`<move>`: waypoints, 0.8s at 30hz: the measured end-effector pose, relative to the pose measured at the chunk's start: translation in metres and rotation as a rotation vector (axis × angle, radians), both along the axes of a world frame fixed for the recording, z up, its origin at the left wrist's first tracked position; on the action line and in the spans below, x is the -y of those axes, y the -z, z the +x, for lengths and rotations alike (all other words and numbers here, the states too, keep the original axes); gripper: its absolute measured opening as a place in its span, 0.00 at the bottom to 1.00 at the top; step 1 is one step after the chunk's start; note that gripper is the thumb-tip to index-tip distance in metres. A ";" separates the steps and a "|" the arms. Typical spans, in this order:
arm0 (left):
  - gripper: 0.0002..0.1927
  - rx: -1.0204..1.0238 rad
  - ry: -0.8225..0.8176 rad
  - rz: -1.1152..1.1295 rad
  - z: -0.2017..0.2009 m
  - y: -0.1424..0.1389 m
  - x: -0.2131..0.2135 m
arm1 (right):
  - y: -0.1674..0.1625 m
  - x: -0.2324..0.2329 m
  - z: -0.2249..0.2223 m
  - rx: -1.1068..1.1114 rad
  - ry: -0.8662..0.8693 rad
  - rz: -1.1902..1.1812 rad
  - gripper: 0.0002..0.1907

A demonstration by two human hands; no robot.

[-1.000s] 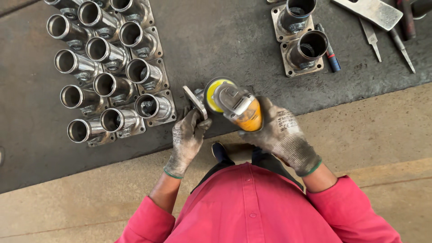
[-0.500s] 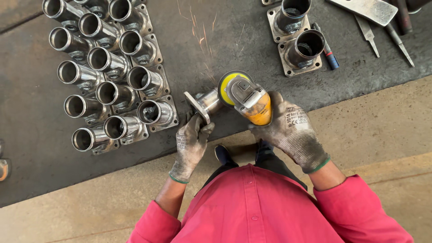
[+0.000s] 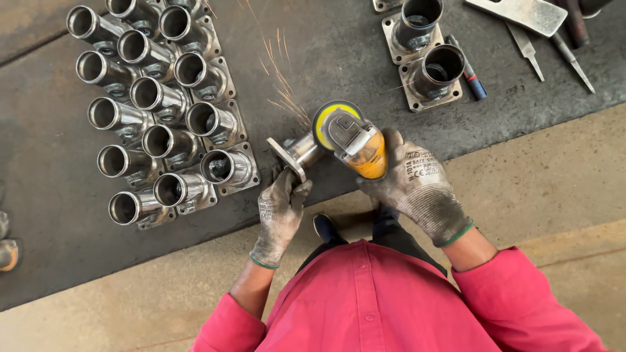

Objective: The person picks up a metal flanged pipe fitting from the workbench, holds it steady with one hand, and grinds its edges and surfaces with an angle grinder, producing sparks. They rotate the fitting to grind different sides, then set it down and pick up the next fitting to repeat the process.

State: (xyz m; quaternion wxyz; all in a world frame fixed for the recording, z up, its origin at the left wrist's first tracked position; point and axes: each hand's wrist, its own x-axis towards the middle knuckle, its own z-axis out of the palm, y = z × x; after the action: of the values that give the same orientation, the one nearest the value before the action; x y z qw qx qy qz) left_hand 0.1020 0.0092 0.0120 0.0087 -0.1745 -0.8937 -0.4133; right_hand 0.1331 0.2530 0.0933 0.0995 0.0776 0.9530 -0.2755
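Flanged pipe fitting (throwing sparks) meets grinder, both gripped.

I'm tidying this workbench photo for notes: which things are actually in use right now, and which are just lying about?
In use:
- left hand holding the flanged pipe piece
- right hand holding the angle grinder, sparks flying

Lying about:
- cluster of flanged pipes, left
- two flanged pipes, upper right
- marker pen
- flat metal tools
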 end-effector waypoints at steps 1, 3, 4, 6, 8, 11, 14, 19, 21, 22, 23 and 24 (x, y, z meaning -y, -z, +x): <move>0.09 -0.005 0.003 0.008 0.000 0.000 -0.001 | 0.000 0.000 0.001 0.058 0.033 -0.011 0.42; 0.07 0.057 -0.011 -0.018 0.000 -0.002 -0.003 | 0.002 0.003 0.002 0.104 0.058 -0.053 0.44; 0.06 0.089 -0.016 -0.033 0.000 -0.003 -0.004 | 0.003 0.006 0.002 0.092 0.049 -0.084 0.46; 0.07 0.063 -0.008 0.009 0.000 -0.005 -0.005 | 0.004 0.011 0.003 0.084 0.043 -0.142 0.47; 0.08 0.076 -0.005 0.015 -0.001 -0.009 -0.006 | 0.003 0.012 0.004 0.088 0.042 -0.192 0.46; 0.08 0.128 -0.018 0.001 -0.002 -0.013 -0.006 | 0.000 0.005 0.002 0.054 0.067 -0.084 0.39; 0.08 0.119 -0.017 0.018 -0.004 -0.015 -0.006 | -0.002 0.000 0.000 0.079 0.112 -0.127 0.40; 0.09 0.082 0.004 -0.019 -0.007 -0.009 -0.005 | 0.001 0.012 0.000 0.104 0.078 -0.151 0.45; 0.10 0.088 0.015 -0.032 -0.008 -0.006 -0.002 | 0.003 0.014 0.000 0.143 0.083 -0.167 0.49; 0.11 0.089 0.019 -0.037 -0.009 -0.005 -0.001 | 0.004 0.013 -0.002 0.166 0.092 -0.146 0.50; 0.11 0.069 0.027 -0.041 -0.009 -0.004 0.001 | 0.005 0.010 -0.003 0.188 0.097 -0.124 0.52; 0.12 0.049 0.035 -0.044 -0.010 -0.004 0.002 | 0.005 0.007 -0.004 0.190 0.109 -0.114 0.48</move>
State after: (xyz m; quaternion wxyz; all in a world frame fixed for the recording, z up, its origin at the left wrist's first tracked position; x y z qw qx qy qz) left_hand 0.0921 0.0074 0.0156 -0.0241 -0.1801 -0.8992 -0.3980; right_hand 0.1287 0.2461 0.0882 0.1783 0.1494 0.9165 -0.3255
